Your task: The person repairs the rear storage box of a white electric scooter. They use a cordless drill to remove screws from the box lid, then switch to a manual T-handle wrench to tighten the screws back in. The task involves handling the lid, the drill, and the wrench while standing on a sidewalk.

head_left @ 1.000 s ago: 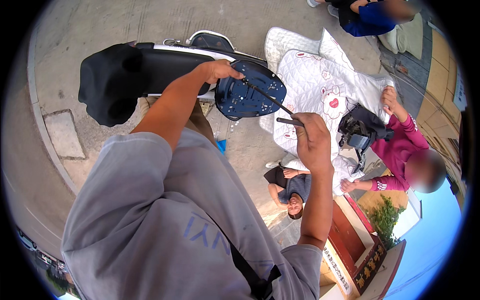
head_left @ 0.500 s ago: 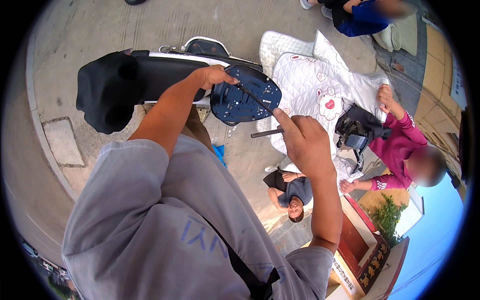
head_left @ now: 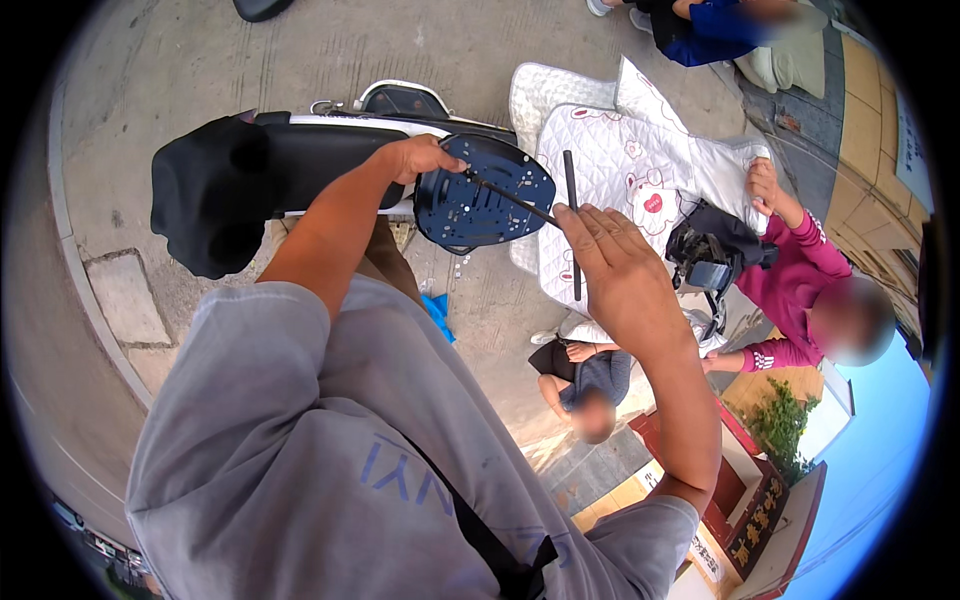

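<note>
An oval dark blue metal plate [head_left: 515,185] with many holes and slots sits at one end of a scooter [head_left: 330,165]. Over its left rim lies my left hand [head_left: 422,157], the thumb tip on the plate beside the lower end of a T-handle wrench [head_left: 515,204]; its other fingers are mostly hidden. The wrench's shaft slants from the plate up to my right hand [head_left: 620,265]. My right fingers lie straight and close together over the joint of shaft and crossbar [head_left: 571,180]. My right thumb is out of sight.
A white quilted cover [head_left: 600,140] with printed figures hangs to the right. A person in a magenta top [head_left: 800,270] grasps it by a corner. Another person [head_left: 595,385] crouches beyond my right forearm, and one in blue [head_left: 715,35] sits far right. Blue scrap [head_left: 438,315] lies on the ground.
The wrench's crossbar has turned from pointing left to standing nearly upright in view. My right fingers have straightened over it and the hand has turned. My left hand stays at the plate.
</note>
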### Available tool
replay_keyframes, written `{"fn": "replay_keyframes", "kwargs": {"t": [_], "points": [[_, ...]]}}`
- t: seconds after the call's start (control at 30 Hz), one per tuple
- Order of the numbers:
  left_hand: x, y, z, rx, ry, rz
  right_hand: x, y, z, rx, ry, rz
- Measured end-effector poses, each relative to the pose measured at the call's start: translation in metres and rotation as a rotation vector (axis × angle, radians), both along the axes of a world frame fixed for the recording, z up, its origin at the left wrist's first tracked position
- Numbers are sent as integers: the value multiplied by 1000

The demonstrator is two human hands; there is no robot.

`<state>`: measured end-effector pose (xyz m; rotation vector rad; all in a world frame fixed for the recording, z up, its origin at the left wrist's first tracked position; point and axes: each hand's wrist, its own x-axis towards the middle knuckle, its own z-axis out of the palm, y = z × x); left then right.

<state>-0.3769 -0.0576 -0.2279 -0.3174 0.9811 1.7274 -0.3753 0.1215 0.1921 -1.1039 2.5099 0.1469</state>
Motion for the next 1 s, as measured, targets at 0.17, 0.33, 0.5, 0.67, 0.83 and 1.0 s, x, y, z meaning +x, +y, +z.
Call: {"fn": "replay_keyframes", "kwargs": {"t": [0.17, 0.33, 0.5, 0.67, 0.83, 1.0], "points": [[2, 0, -7, 6, 11, 9, -7, -8, 0, 231, 61, 193], [-2, 1, -1, 0, -53, -21, 11, 9, -34, -129, -339, -1261], [1, 4, 6, -16, -27, 2, 42, -1, -40, -29, 241, -777], [-2, 3, -1, -31, -39, 8, 32, 1, -27, -134, 179, -504], [-5, -3, 9, -30, -37, -28, 23, 8, 0, 90, -2, -178], [-6, -2, 16, -50, -23, -21, 23, 21, -30, -83, 78, -422]]}}
